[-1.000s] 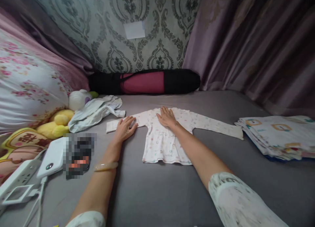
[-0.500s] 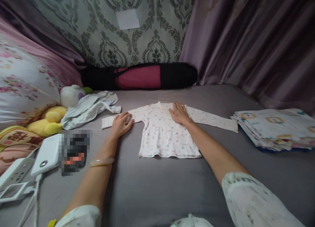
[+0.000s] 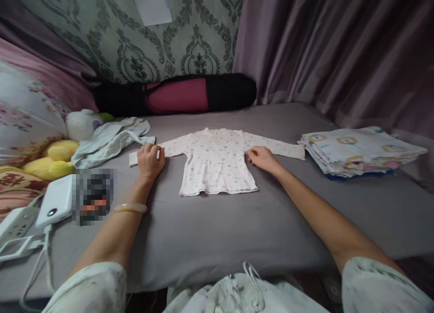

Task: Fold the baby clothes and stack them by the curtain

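Loosely curled right hand (image 3: pixel 263 159) at shirt (image 3: pixel 217 161).

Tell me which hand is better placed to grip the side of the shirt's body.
Probably the right hand: its fingertips are right at the side of the shirt's body. The left hand is out over the opposite sleeve, near its cuff, farther from the shirt's body.

I have: left hand (image 3: pixel 150 161), fingers bent, at one sleeve (image 3: pixel 174 145) of the shirt (image 3: pixel 219 161); right hand (image 3: pixel 262 159), fingers curled, at the shirt's opposite side edge; two forearms (image 3: pixel 312 209), bare, extended.
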A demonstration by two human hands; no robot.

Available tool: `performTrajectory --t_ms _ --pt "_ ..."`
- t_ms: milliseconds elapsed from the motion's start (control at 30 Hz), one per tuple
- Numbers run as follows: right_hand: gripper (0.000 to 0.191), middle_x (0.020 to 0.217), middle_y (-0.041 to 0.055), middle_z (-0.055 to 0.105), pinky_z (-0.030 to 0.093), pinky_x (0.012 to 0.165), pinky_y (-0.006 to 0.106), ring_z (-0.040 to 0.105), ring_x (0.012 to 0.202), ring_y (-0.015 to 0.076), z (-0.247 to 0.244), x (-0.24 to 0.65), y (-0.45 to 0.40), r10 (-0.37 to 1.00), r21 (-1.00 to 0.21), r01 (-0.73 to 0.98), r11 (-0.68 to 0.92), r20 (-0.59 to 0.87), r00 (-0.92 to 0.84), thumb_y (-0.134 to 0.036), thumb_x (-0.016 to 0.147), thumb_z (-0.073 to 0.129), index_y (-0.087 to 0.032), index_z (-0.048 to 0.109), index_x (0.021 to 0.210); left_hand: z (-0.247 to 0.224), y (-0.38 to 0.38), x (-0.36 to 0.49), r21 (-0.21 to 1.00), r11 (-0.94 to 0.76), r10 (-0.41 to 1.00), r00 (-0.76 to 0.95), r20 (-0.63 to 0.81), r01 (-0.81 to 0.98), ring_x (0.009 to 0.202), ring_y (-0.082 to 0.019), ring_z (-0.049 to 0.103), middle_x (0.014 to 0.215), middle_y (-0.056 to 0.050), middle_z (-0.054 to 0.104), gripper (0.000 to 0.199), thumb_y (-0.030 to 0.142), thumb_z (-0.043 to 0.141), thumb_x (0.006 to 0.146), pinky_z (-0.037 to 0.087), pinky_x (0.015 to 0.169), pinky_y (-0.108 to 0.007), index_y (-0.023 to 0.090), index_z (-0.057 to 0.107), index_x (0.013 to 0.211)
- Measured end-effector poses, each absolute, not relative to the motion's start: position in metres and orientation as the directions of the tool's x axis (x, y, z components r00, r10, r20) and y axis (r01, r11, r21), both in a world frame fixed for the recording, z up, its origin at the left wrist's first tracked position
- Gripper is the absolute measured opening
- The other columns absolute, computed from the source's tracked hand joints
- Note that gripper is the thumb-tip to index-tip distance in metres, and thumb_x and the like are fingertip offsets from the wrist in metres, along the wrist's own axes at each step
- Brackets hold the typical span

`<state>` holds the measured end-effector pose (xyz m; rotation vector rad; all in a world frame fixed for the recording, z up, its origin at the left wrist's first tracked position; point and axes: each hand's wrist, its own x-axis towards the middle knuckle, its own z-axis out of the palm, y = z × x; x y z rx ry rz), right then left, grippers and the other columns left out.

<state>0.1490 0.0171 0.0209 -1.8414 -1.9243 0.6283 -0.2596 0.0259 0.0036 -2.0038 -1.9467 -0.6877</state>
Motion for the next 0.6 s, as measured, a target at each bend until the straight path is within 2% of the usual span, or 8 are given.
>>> performTrajectory --t_ms 67,133,233,333,467,600 --pt "0.028 0.073 0.0031 0.070 0.038 0.058 0.023 0.061 0.067 0.0153 0.022 0.156 -0.005 0.996 -0.505 0.862 0.032 -0.053 -0.068 -0.032 0.088 0.048 -0.017 0.069 0.078 0.004 0.019 -0.253 0.142 -0.037 0.872 -0.038 0.487 0.989 0.106 -0.026 0.052 0.104 -0.010 0.059 0.026 0.037 0.042 0.094 0.039 0.095 -0.041 0.018 0.060 0.088" --pt "0.027 0.074 0.0030 0.070 0.036 0.056 0.024 0.060 0.066 0.0155 0.025 0.156 -0.023 0.995 -0.459 0.888 0.030 -0.069 -0.069 -0.036 0.087 0.051 -0.019 0.069 0.078 0.004 0.011 -0.246 0.169 -0.005 0.899 -0.069 0.433 0.986 0.100 -0.025 0.055 0.100 -0.010 0.061 0.025 0.037 0.046 0.090 0.042 0.090 -0.039 0.020 0.062 0.084" --pt "0.024 0.074 0.0026 0.069 0.034 0.055 0.025 0.060 0.066 0.0163 0.032 0.149 -0.043 0.989 -0.420 0.908 0.012 -0.130 -0.073 -0.042 0.084 0.055 -0.021 0.067 0.079 0.006 -0.005 -0.233 0.231 0.025 0.966 -0.083 0.246 0.973 0.085 -0.023 0.058 0.084 -0.008 0.062 0.027 0.040 0.050 0.086 0.045 0.079 -0.036 0.020 0.065 0.075" --pt "0.021 0.077 0.0033 0.068 0.033 0.056 0.026 0.059 0.067 0.0172 0.036 0.140 -0.057 0.987 -0.355 0.935 0.006 -0.146 -0.061 -0.042 0.083 0.056 -0.023 0.065 0.080 0.012 -0.023 -0.220 0.298 -0.009 0.996 -0.019 0.092 0.955 0.075 -0.021 0.058 0.072 -0.006 0.060 0.032 0.045 0.053 0.083 0.046 0.073 -0.033 0.020 0.064 0.066" --pt "0.015 0.084 0.0052 0.067 0.032 0.059 0.026 0.058 0.072 0.0174 0.032 0.136 -0.067 0.993 -0.297 0.953 0.052 -0.087 -0.081 -0.036 0.084 0.054 -0.023 0.061 0.080 0.019 -0.044 -0.203 0.357 -0.023 0.999 0.012 0.034 0.934 0.077 -0.022 0.059 0.066 -0.005 0.060 0.033 0.047 0.059 0.078 0.046 0.072 -0.032 0.020 0.064 0.061" --pt "0.014 0.081 0.0033 0.065 0.033 0.059 0.026 0.058 0.070 0.0166 0.025 0.136 -0.068 0.994 -0.349 0.934 0.075 -0.045 -0.097 -0.033 0.085 0.052 -0.024 0.056 0.075 0.017 -0.055 -0.192 0.400 0.006 0.999 -0.024 0.038 0.917 0.080 -0.022 0.058 0.071 -0.006 0.061 0.029 0.045 0.064 0.074 0.047 0.072 -0.032 0.020 0.064 0.060"
